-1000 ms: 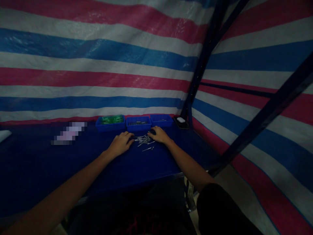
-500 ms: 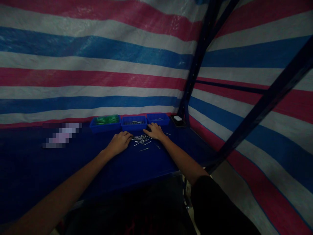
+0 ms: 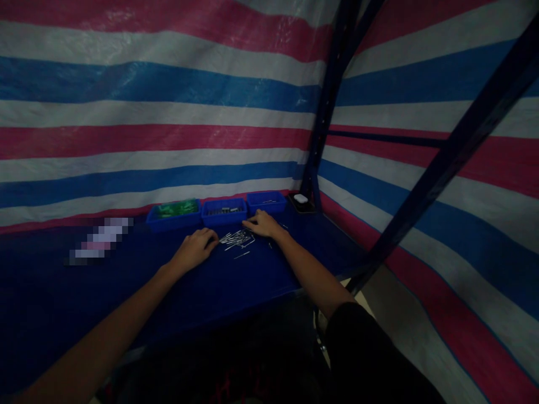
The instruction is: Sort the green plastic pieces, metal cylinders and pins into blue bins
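Note:
A loose pile of thin silvery metal rods (image 3: pixel 236 240) lies on the blue tabletop (image 3: pixel 202 297). At its left edge is my left hand (image 3: pixel 194 249), fingers curled and tips brought together with the thumb against the rod ends. What they pinch is too small to make out. My right hand (image 3: pixel 264 225) rests low over the pile's upper right side, thumb and fingers apart, with no held object visible. One separate rod (image 3: pixel 242 255) lies just in front of the pile. Part of the pile's right side is hidden by my right hand.
Along the back stand three blue bins: one with green contents (image 3: pixel 177 208), a middle one (image 3: pixel 224 212) with small metal pieces, and a right one (image 3: pixel 266 202) with a few thin rods. A white case (image 3: pixel 300 198) sits in the corner beside a blue metal post (image 3: pixel 314 146).
The view has turned slightly. My left hand has drawn a little away from the pile's middle, and rods near my right hand have shifted closer to the pile.

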Motion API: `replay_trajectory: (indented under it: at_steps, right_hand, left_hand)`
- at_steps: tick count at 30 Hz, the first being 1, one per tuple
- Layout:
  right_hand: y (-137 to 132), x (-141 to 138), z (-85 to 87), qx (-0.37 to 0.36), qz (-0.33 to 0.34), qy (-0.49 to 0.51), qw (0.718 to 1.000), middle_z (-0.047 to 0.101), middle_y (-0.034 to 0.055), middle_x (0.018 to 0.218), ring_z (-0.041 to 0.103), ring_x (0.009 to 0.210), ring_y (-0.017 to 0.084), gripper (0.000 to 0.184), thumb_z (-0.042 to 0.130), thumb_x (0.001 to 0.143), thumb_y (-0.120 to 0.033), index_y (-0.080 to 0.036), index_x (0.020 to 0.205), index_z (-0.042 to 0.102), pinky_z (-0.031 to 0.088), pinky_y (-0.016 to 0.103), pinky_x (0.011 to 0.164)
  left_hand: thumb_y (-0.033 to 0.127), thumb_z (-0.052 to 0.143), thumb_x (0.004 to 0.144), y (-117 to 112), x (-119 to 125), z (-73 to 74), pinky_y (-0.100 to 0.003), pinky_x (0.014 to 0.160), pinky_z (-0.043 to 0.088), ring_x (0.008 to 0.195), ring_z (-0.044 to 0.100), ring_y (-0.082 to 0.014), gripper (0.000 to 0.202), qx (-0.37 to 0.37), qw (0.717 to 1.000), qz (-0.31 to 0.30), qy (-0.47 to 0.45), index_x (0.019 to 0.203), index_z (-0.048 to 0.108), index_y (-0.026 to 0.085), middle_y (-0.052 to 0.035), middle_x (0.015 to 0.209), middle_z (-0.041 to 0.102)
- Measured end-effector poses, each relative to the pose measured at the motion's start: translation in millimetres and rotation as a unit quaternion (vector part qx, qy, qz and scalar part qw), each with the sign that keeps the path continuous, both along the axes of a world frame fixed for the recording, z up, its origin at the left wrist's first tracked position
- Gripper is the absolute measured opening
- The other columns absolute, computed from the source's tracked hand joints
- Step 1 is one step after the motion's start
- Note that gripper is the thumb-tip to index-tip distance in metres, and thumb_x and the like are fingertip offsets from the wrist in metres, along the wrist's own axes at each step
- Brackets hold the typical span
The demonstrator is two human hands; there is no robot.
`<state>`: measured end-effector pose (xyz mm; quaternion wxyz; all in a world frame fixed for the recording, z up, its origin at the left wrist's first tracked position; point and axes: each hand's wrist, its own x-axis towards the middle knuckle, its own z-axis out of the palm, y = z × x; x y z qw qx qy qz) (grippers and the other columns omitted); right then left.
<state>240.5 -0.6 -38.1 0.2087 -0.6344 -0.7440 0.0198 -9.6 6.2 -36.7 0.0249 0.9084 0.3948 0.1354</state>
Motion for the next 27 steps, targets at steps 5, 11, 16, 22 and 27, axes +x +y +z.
replay_trajectory:
  at_steps: [5,11,16,22,27]
  right_hand:
    - [-7.1,44.2,7.8,0.065,-0.182,0.110,0.975,0.063,0.0094,0.092,0.056,0.089,0.019,0.046,0.033,0.088,-0.048,-0.017,0.092,0.066,0.038,0.027,0.076]
    - [-8.2,52.2,-3.1,-0.007,-0.271,0.146,0.952,0.066,0.0143,0.088,0.061,0.082,0.024,0.039,0.037,0.085,-0.042,-0.016,0.087,0.066,0.040,0.030,0.065]
    - [-1.5,9.3,-6.6,-0.013,-0.112,0.130,0.985,0.067,0.0072,0.079,0.061,0.075,0.019,0.032,0.047,0.080,-0.045,-0.019,0.077,0.066,0.039,0.026,0.063]
    - [2.0,9.1,-6.2,0.103,-0.060,0.220,0.968,0.062,0.0005,0.070,0.055,0.067,0.012,0.033,0.043,0.082,-0.042,-0.017,0.073,0.062,0.037,0.022,0.063]
    - [6.7,34.8,-11.6,0.093,-0.137,0.385,0.908,0.052,-0.0021,0.057,0.049,0.057,0.012,0.045,0.038,0.078,-0.054,-0.015,0.069,0.059,0.036,0.022,0.057]
  left_hand:
    - [0.031,0.036,0.084,0.7,-0.2,1.4,-0.034,0.077,0.042,0.089,0.053,-0.0214,0.020,0.006,1.000,0.021,0.003,0.085,0.053,0.021,-0.0044,0.093,0.058]
    - [0.039,0.039,0.082,-0.1,0.9,2.4,-0.035,0.080,0.042,0.090,0.053,-0.0213,0.024,-0.011,1.000,0.023,-0.012,0.083,0.055,0.021,-0.0046,0.095,0.059]
    - [0.035,0.038,0.084,0.1,1.7,0.2,-0.038,0.080,0.041,0.098,0.050,-0.0238,0.021,0.012,0.999,0.039,0.013,0.082,0.053,0.021,-0.0054,0.102,0.059]
    - [0.032,0.034,0.086,3.5,-2.2,-3.3,-0.041,0.080,0.039,0.099,0.047,-0.0265,0.022,0.047,0.996,0.081,-0.013,0.083,0.052,0.020,-0.0087,0.097,0.058]
    - [0.030,0.033,0.085,10.0,-8.0,-0.7,-0.037,0.076,0.041,0.089,0.051,-0.0244,0.020,0.018,0.993,0.099,-0.057,0.082,0.050,0.019,-0.0079,0.089,0.059]
